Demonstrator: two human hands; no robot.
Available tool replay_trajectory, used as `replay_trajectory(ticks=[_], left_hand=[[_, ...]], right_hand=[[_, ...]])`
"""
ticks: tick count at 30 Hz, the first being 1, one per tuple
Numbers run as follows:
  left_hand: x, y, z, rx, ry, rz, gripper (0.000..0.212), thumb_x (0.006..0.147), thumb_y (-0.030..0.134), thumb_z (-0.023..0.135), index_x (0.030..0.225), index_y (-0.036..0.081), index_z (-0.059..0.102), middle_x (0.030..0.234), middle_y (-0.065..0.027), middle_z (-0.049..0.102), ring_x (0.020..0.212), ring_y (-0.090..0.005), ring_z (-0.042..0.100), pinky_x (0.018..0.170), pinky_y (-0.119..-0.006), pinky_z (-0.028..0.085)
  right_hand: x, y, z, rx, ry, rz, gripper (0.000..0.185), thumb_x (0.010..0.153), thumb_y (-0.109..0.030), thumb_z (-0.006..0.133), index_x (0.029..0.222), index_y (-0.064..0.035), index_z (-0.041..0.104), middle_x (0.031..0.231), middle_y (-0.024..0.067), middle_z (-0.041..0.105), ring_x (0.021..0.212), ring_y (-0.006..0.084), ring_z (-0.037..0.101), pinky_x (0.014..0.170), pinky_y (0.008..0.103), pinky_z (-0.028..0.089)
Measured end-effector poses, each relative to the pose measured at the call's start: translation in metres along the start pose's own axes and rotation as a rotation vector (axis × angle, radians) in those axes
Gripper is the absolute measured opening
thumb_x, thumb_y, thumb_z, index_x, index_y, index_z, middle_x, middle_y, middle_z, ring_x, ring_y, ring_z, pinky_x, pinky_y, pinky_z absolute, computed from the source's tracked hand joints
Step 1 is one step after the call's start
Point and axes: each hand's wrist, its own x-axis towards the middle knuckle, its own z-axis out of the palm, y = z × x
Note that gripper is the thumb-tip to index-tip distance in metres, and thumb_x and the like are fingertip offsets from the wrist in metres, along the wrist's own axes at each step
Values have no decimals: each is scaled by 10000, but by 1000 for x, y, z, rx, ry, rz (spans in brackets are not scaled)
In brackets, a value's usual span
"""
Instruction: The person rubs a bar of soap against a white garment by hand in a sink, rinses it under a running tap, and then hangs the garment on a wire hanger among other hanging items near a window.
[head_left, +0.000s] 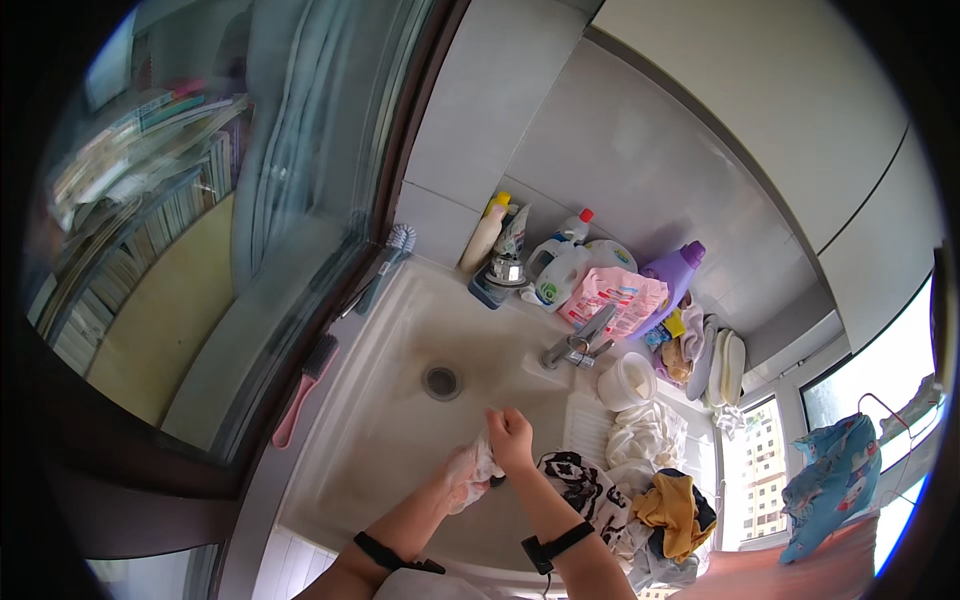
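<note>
Both of my hands are over the laundry sink (360, 465). Around my left hand (466, 480) lies a wet, whitish translucent cloth or film (480, 459); its exact kind cannot be told. My right hand (511, 442) is closed in a fist against the same white material, its fingers curled on it. Something small and dark shows between my wrists, partly hidden. The round drain (441, 383) lies beyond my hands, and the chrome faucet (577, 349) stands at the sink's back right edge. A black strap circles each forearm.
Piled clothes, black-and-white (592, 491), white (646, 439) and mustard (671, 514), lie right of my hands. A white tub (626, 381) stands by the faucet. Detergent bottles (667, 281) and a pink packet (615, 298) line the wall. A pink-handled brush (304, 394) rests on the left ledge.
</note>
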Motion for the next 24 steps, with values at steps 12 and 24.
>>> replay_trajectory(ticks=[12, 24], left_hand=[[7, 14, -22, -191, -209, -84, 366, 859, 228, 531, 1179, 61, 474, 1170, -71, 514, 1057, -184, 514, 873, -345, 442], [5, -33, -11, -397, 101, -365, 154, 858, 276, 485, 800, 134, 497, 646, -22, 486, 503, -178, 488, 395, -335, 366]], right_hand=[[-3, 15, -60, 648, -439, 59, 141, 744, -54, 587, 877, -12, 564, 910, 52, 583, 807, 107, 545, 691, 240, 446], [-16, 10, 12, -224, -58, -281, 184, 732, -234, 603, 716, -52, 618, 654, 153, 581, 633, 336, 572, 577, 373, 461]])
